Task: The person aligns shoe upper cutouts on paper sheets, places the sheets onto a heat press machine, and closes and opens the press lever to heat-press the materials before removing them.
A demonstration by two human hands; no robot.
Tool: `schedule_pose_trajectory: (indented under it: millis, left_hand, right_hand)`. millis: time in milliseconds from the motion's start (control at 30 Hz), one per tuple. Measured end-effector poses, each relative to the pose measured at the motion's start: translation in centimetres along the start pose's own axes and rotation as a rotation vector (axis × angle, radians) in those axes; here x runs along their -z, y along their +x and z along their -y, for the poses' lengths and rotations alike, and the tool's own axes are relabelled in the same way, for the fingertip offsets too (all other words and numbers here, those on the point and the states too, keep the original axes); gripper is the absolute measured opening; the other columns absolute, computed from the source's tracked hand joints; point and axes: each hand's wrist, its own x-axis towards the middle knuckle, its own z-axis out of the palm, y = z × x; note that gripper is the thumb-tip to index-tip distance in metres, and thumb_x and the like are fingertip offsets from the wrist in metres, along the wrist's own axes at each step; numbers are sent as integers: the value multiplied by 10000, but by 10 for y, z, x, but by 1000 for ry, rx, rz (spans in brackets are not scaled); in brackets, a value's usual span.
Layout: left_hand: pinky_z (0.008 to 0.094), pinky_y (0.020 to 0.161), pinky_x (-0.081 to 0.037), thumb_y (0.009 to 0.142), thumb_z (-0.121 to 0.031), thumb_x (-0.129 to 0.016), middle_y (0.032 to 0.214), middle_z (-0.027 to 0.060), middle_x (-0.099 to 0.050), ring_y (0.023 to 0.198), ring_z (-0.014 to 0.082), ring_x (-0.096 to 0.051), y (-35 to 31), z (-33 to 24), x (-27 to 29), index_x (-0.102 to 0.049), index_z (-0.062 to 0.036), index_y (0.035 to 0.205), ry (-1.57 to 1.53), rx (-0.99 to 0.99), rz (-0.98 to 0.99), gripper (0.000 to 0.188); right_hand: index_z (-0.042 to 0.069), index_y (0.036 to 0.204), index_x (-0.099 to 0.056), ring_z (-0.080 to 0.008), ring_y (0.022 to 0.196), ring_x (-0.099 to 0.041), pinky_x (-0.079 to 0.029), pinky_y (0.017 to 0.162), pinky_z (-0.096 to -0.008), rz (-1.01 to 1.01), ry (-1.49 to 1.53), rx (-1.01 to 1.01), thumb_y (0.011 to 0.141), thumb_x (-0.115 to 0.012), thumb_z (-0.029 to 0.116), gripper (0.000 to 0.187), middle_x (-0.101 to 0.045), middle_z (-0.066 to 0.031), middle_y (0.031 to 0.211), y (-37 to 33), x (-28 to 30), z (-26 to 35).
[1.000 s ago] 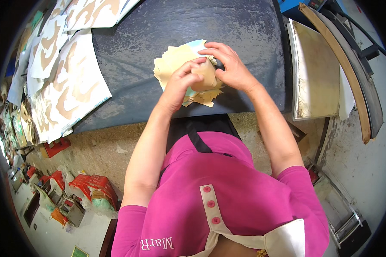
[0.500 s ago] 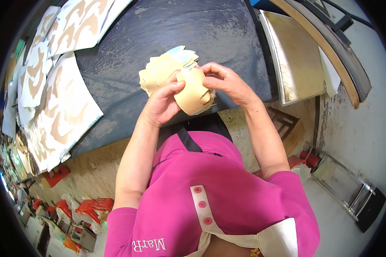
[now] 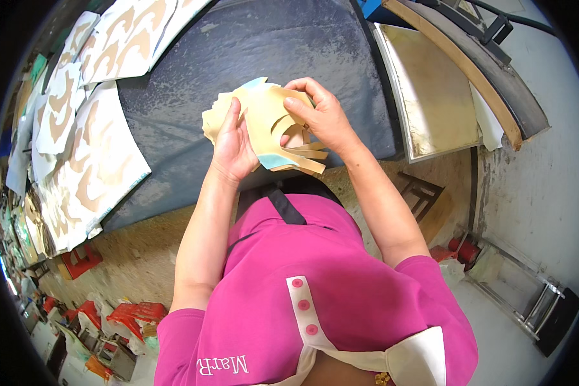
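Between my hands is a bundle of cut tan sheet pieces (image 3: 262, 121), curved in outline, with light blue showing on a few faces. My left hand (image 3: 234, 149) is closed round the bundle's left side, its thumb laid up along the top piece. At the upper right edge my right hand (image 3: 320, 119) pinches the pieces, thumb on top and fingers behind. Several loose curved ends fan out below the right hand. More tan pieces lie behind the left thumb; whether they are held or rest on the table, I cannot tell.
The pieces are over a dark, worn-topped table (image 3: 264, 42). White sheets with brown curved shapes (image 3: 93, 161) cover its left end. A framed yellowish board (image 3: 424, 93) stands at the right beside a curved wood-edged panel (image 3: 469, 61). Red plastic stools (image 3: 138, 315) sit at the lower left.
The small curled piece between my hands has given way to a wider, fanned bundle showing light blue at its lower edge. My left thumb now points up; my right hand has shifted slightly left.
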Motion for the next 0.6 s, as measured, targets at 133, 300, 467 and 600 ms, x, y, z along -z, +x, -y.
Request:
schedule_pose_trajectory:
  millis: [133,300,467,600]
  left_hand:
    - [517,872,-559,1020,-417,-410,1348,160,-519,1183,329,-561,6,20,6,-401,-56,1400,-42,-2,-51,524]
    - [467,819,-584,1014,-363,-442,1273,138,-572,1120,296,-600,17,47,-11,-463,-56,1348,14,-43,-185,455]
    - [471,841,-574,999,-377,-483,1230,117,-604,1105,283,-612,27,65,-11,-495,-60,1309,23,-101,-129,443]
    - [471,857,-568,988,-339,-522,1212,113,-612,1097,272,-617,34,73,-4,-501,-60,1303,-60,-77,-69,422]
  right_hand:
    - [48,1035,-639,-88,903,-566,-473,783,-250,40,-306,187,876,-694,170,207,-611,-5,952,-3,21,6]
    - [57,989,-654,-188,874,-618,-488,773,-317,16,-545,361,831,-703,117,176,-644,-65,938,-4,56,-5]
    - [70,975,-626,-278,887,-607,-483,801,-386,-29,-694,734,806,-678,83,177,-646,-64,908,-7,80,-6]
    - [73,946,-607,-136,879,-631,-501,751,-320,11,-175,192,870,-654,65,89,-630,-12,891,-27,98,3]
